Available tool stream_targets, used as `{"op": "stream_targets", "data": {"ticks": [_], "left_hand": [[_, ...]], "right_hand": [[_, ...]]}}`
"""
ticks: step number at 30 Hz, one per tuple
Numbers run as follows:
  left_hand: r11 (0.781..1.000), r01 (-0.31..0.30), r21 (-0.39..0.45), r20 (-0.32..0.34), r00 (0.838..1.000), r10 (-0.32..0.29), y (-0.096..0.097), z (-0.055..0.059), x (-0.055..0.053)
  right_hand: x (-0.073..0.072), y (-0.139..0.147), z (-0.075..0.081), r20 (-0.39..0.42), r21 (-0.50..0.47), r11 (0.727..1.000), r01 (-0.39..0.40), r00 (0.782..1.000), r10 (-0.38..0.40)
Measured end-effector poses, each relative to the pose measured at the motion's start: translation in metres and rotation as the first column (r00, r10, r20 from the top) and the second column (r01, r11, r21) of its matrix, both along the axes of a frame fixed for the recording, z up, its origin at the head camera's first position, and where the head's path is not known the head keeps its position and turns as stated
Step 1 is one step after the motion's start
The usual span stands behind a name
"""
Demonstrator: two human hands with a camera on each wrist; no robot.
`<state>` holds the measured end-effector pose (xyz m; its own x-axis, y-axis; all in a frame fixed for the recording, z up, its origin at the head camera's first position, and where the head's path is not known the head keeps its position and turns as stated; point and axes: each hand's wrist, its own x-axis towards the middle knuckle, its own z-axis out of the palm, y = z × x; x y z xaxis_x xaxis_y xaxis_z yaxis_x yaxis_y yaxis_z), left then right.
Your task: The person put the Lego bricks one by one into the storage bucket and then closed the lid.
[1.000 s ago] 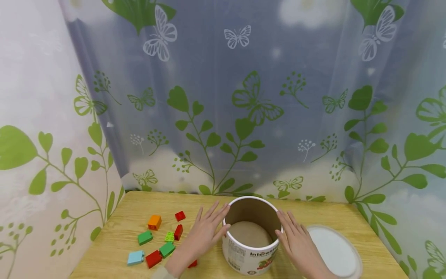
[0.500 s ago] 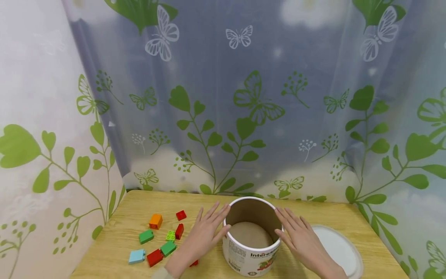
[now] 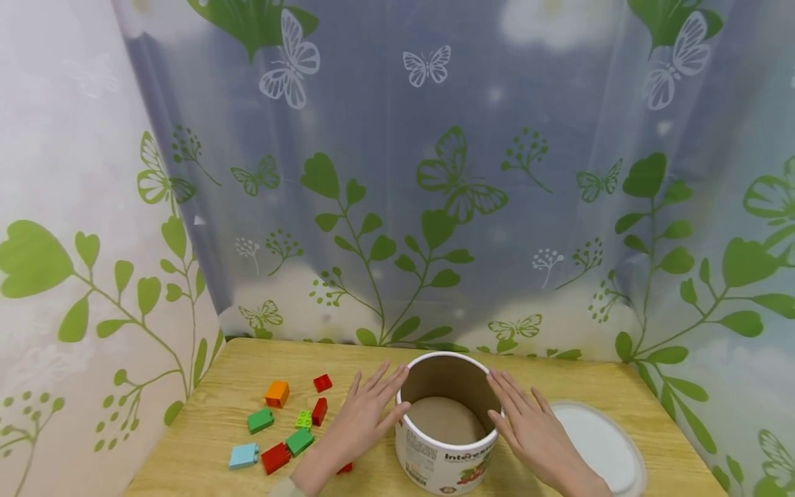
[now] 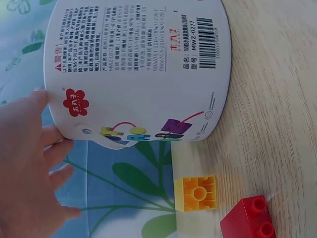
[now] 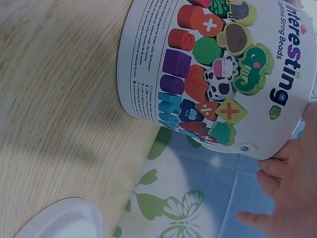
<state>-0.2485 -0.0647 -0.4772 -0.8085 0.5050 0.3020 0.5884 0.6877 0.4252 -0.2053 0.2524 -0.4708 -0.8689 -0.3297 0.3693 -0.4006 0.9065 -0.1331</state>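
Observation:
A white round tub (image 3: 435, 459) with printed labels stands upright on the wooden table, its top off and its brown inside bare. My left hand (image 3: 362, 413) lies at the left of its rim, fingers spread and mostly straight, fingertips right at the edge. Across from it, my right hand (image 3: 531, 429) has straight fingers at the right rim. The left wrist view shows the tub's barcode side beside my left fingers (image 4: 58, 148). Printed toy pictures and the word "Interesting" face my right fingers (image 5: 271, 171) in the right wrist view.
Flat to the right lies a white round lid (image 3: 599, 445), partly behind my right hand. Several toy bricks are scattered on the left, among them an orange brick (image 3: 277, 394), a light blue brick (image 3: 243, 456) and a red brick (image 3: 276, 458). A patterned curtain (image 3: 397, 172) backs the table (image 3: 205, 414).
My right hand has shifted slightly left, its fingertips reaching a little further onto the tub's rim. The left hand has stayed in about the same place.

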Motion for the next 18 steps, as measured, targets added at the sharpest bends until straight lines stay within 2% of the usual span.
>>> {"op": "stream_targets", "data": {"ticks": [5, 9, 11, 14, 18], "left_hand": [[0.998, 0.014, 0.056, 0.041, 0.999, -0.017, -0.009, 0.000, -0.002], [0.982, 0.021, 0.186, 0.061, 0.998, -0.033, -0.021, -0.003, -0.006], [0.964, 0.004, 0.267, 0.083, 0.996, -0.027, -0.027, -0.006, -0.007], [0.927, -0.066, 0.368, 0.120, 0.993, 0.023, -0.036, -0.011, -0.008], [0.860, -0.164, 0.483, 0.224, 0.973, 0.059, -0.046, -0.020, -0.006]], "right_hand": [[-0.001, 0.000, -0.001, -0.007, -0.004, 1.000, -0.007, 1.000, 0.007], [-0.001, -0.001, -0.002, -0.023, 0.003, 1.000, -0.011, 1.000, 0.012], [0.000, -0.001, -0.001, -0.030, 0.004, 1.000, -0.013, 0.999, 0.013], [0.000, 0.000, 0.000, -0.036, 0.004, 1.000, -0.013, 0.999, 0.013], [0.001, 0.001, -0.001, -0.035, 0.003, 1.000, -0.016, 0.999, 0.016]]}}
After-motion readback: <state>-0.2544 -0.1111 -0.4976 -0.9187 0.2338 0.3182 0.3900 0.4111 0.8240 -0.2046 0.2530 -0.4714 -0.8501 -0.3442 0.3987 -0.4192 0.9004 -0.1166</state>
